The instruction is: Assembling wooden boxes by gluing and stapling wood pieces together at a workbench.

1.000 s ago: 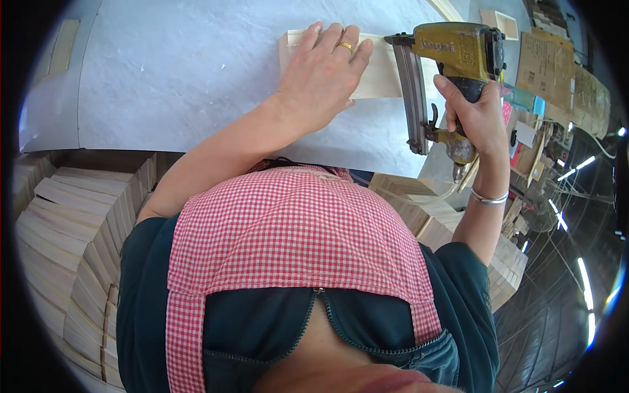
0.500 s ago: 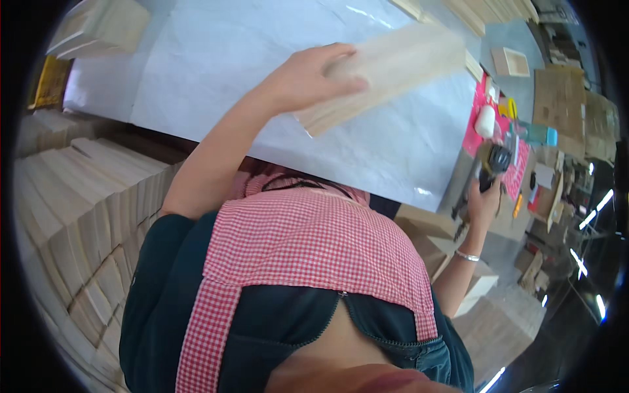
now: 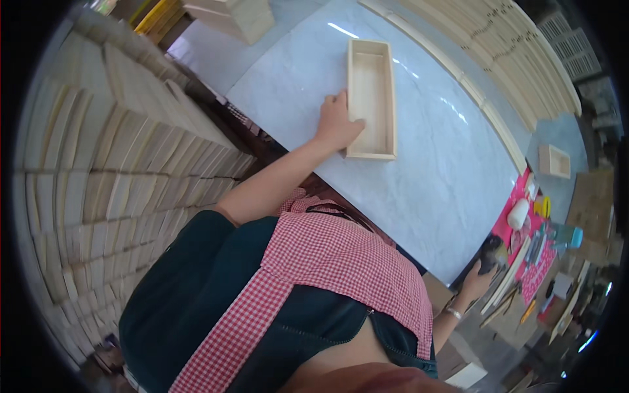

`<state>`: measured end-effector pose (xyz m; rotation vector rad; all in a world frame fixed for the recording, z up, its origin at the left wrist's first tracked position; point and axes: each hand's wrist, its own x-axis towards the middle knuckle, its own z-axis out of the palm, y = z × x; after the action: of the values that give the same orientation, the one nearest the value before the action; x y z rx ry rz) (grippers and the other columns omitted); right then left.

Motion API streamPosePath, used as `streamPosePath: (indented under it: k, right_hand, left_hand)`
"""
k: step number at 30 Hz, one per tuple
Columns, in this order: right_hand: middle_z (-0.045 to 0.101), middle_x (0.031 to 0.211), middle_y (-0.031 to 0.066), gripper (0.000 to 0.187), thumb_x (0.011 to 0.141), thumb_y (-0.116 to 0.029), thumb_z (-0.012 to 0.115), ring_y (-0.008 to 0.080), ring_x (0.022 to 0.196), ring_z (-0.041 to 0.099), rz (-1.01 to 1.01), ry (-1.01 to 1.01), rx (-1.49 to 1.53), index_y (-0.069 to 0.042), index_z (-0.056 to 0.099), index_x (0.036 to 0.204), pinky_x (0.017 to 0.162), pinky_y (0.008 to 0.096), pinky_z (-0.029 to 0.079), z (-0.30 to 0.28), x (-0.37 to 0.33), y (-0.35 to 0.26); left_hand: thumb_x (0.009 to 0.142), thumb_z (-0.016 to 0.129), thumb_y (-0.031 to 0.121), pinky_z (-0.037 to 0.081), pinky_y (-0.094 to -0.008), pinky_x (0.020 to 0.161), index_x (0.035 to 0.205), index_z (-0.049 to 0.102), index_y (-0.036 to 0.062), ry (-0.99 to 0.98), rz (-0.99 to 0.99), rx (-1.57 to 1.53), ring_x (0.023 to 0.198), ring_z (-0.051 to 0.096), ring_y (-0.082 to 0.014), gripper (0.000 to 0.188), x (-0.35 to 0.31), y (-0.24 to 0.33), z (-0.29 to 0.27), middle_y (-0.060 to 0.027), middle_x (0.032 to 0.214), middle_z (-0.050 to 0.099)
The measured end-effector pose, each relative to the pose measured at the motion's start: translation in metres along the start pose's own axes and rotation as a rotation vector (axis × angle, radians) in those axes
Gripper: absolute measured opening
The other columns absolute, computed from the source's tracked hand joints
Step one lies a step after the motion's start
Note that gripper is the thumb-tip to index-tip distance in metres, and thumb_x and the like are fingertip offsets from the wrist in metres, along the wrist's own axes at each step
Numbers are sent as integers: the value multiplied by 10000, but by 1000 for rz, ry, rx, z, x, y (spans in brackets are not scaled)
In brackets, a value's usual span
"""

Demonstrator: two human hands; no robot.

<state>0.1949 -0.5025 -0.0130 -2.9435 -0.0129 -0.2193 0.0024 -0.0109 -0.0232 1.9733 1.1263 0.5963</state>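
Note:
A shallow, open-topped wooden box (image 3: pixel 371 105) of pale wood lies on the white marbled tabletop with its hollow side up. My left hand (image 3: pixel 339 123) grips its left wall near the closer end, the thumb over the rim and the fingers outside. At the table's right front corner, my right hand (image 3: pixel 478 283) is closed around a dark hand-held power tool (image 3: pixel 491 247) with a rounded head. Its lower part is hidden by the hand and the table edge, so its exact kind is unclear.
Long wooden strips (image 3: pixel 452 72) border the table's far side. Stacked boxes (image 3: pixel 239 18) stand far left; stacked boards (image 3: pixel 124 144) rise beside my left arm. On the right are a small wooden box (image 3: pixel 554 161), a white bottle (image 3: pixel 518 214), yellow tape (image 3: pixel 542 207) and a teal-capped container (image 3: pixel 569 236).
The wooden box went from tilted and blurred in my left hand to lying on the table, hollow side up. My right hand keeps the tool, now lower beside the table corner. The view has turned.

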Motion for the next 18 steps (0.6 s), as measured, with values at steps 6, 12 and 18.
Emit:
streamPosePath:
  k: [6,12,18]
  right_hand:
    - [679,1204,253,587,943,-318,669,398,1062,676,-79,122,59,42,536,1387,921,408,537,-5,14,36]
    - [676,1192,217,544,980,-342,627,372,1029,670,-12,237,178,28,552,1372,904,401,526,-20,23,3]
    - [677,1180,209,505,1009,-336,597,353,1038,664,-43,237,302,15,555,1370,887,399,536,-29,28,-44]
  left_hand:
    - [745,488,-68,493,-333,944,1371,557,-13,32,-114,-603,1085,607,-257,632,15,29,-33,-165,1208,662]
    - [820,501,-59,569,-399,772,1316,568,2,585,-12,-620,915,650,-303,504,126,76,-190,-199,1152,650]
    - [838,569,35,574,-402,734,1301,551,-48,888,5,-569,934,646,-313,471,208,60,-274,-208,1111,642]
